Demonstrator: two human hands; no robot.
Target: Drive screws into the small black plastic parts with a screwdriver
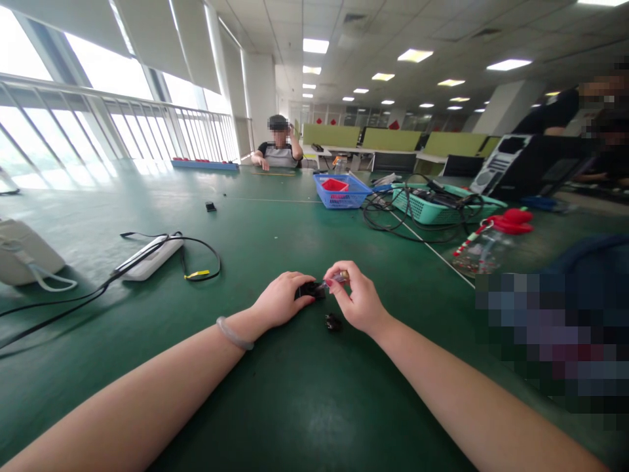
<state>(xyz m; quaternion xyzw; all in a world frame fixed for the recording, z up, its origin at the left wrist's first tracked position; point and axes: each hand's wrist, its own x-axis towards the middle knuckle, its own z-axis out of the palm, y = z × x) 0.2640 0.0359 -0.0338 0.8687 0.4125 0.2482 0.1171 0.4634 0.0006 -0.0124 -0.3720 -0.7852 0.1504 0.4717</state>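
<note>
My left hand [282,298], with a grey bangle at its wrist, is closed on a small black part [309,290] at the table's middle. The part rests on or just over the green surface; I cannot tell which, and the fingers hide its left end. In my right hand [361,298] is a small screwdriver [339,278] with a clear, purplish handle, pinched between thumb and fingers. Its front end points left at the black part and seems to meet it. A second small black piece [333,322] lies loose on the table just below the hands.
On the green table [255,236], a white power strip [152,257] and black cables lie left. Farther back are a blue basket [343,195], a teal basket [432,208] with cables, and a red-lidded bottle [486,246]. A person [279,147] sits at the far end.
</note>
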